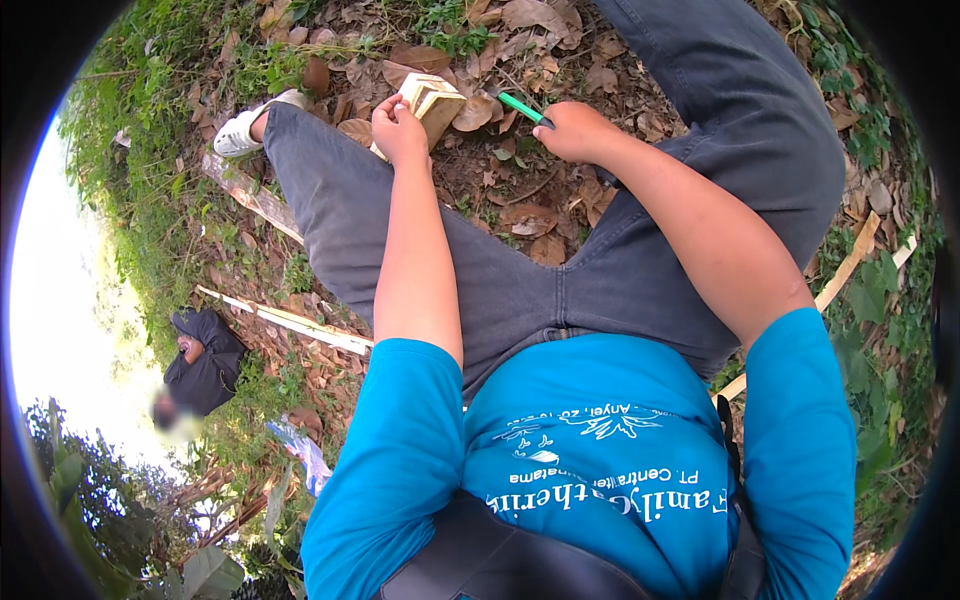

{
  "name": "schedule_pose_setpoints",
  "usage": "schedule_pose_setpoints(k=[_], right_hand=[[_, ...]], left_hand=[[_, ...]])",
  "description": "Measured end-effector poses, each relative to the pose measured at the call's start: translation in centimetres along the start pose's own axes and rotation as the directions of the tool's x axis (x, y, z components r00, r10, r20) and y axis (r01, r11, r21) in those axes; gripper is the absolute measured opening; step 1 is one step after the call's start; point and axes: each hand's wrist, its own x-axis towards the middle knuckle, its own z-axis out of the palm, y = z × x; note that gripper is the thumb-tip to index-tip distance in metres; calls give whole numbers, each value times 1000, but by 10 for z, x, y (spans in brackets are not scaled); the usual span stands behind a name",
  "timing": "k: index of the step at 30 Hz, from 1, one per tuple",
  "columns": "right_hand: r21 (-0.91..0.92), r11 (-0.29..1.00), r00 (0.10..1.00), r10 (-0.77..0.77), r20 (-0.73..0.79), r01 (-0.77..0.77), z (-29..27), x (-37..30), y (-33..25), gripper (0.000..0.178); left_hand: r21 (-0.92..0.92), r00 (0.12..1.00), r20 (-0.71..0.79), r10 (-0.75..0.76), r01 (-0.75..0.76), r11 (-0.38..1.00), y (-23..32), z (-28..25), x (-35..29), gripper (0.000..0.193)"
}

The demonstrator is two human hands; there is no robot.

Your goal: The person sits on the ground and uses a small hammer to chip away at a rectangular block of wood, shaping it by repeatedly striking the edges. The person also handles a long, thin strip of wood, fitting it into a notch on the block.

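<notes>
Leaf-littered ground [480,170] around a pale wooden piece [438,115]

Brown dry leaves and dark soil fill the far middle, with green undergrowth [215,65] at the far left. Between the spread legs in dark grey trousers [335,225], the left hand [400,130] holds the angular, light-coloured wooden piece at its left side, thumb and fingers closed in a pinch. It has notched or layered ends; whether it is one block or several strips, I cannot tell.

It looks light and stiff, dry rather than slippery, though thin edges could splinter. Its plain side faces seem the safest hold, with fingertips clear of the notched end.

To its right, the right hand [575,132] has its fingers wrapped around a slim bright-green tool [522,108] that points far left, toward the wood but apart from it. Its exact kind is unclear — keeping fingers out of its line seems wise.

Left of the trousers lie a broad, weathered wooden plank [250,190] and a long, pale wooden strip [285,318]; another narrow light-wood strip [848,262] lies right. The trouser legs hem in both sides — elbow room looks limited. Farther left is another person in dark clothing [210,360].
</notes>
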Motion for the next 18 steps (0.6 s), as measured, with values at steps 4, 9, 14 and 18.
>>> schedule_pose_setpoints(k=[4, 9, 14, 18], right_hand=[[-3, 1000, 1000, -8, 12, 8, 4, 2, -4, 40], [-39, 999, 999, -33, -18, 32, 5, 6, 2, 39], [-6, 1000, 1000, 12, 2, -12, 3, 7, 0, 39], [-60, 998, 999, -35, -17, 34, 5, 10, 1, 39]], left_hand=[[79, 998, 37, 42, -45, 996, -10, -20, 27, 19], [-132, 998, 69, -8, 17, 991, 4, -19, 24, 21], [-285, 996, 80, -38, 60, 957, 23, -26, 17, 21], [-328, 993, 113, -17, 53, 943, 26, -28, 23, 21]])
